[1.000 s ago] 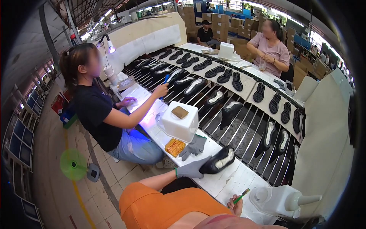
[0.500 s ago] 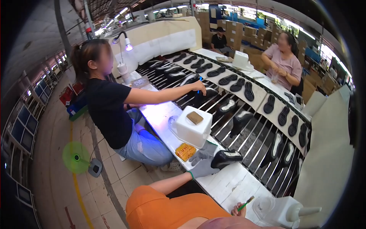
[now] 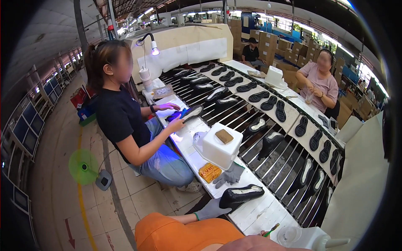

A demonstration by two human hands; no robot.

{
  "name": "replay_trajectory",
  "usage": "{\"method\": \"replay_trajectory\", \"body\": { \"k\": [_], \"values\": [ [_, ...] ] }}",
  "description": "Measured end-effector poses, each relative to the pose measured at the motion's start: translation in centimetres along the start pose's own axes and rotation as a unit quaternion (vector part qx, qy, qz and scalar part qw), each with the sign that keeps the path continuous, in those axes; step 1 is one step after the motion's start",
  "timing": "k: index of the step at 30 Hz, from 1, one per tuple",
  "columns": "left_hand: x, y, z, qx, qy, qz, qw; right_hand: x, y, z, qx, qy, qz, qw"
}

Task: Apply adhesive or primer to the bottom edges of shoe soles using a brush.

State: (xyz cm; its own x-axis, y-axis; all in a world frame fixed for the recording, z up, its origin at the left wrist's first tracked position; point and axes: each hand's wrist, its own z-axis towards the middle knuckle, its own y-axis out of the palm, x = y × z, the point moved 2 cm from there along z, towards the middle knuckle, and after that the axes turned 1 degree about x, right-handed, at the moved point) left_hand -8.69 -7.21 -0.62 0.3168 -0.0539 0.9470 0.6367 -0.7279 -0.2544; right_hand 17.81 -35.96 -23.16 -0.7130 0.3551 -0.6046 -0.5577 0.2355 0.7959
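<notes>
Black shoe point(image 3: 243, 198), over the tabletop point(image 3: 268, 211): near end gripped by the gloved fingers of the left hand point(image 3: 212, 210), leaving the pale upper side uncovered. Green brush point(image 3: 273, 229): gripped by the mostly hidden fingers of the right hand point(image 3: 264, 233), clear of the shoe. Surroundings: spare glove point(image 3: 229, 176), yellow packet point(image 3: 209, 172) and white tub point(image 3: 220, 151) crowding the far side; bottle point(image 3: 309, 239) beside the brush.

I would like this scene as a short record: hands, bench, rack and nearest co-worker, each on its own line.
Left hand: grey-gloved, holding a black shoe, pale strip facing up
Right hand: mostly hidden, holding a green brush
Bench: orange packet, grey glove, white tub with brown block on top
Rack: black shoes; black soles along far side
Co-worker: seated, holding another shoe
</notes>
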Motion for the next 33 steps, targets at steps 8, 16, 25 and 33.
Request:
{"method": "replay_trajectory", "body": {
  "k": [8, 16, 25, 33],
  "values": [
    [1.1, -0.3, -0.3, 0.026, 0.052, 0.034, 0.998, -1.5, 8.8, -2.1, 0.131, -0.019, 0.075, 0.988],
    [2.1, 0.3, -2.4, 0.0, -0.142, -0.252, 0.957, -2.6, 13.5, -1.5, 0.128, -0.012, 0.103, 0.986],
    [8.1, 0.7, 1.1, -0.016, -0.084, -0.352, 0.932, -2.5, 14.2, -1.5, 0.102, -0.021, 0.082, 0.991],
    [10.0, 7.4, 17.6, 0.086, 0.176, -0.222, 0.955, -3.0, 14.7, -0.6, 0.095, -0.006, 0.08, 0.992]
  ]
}}
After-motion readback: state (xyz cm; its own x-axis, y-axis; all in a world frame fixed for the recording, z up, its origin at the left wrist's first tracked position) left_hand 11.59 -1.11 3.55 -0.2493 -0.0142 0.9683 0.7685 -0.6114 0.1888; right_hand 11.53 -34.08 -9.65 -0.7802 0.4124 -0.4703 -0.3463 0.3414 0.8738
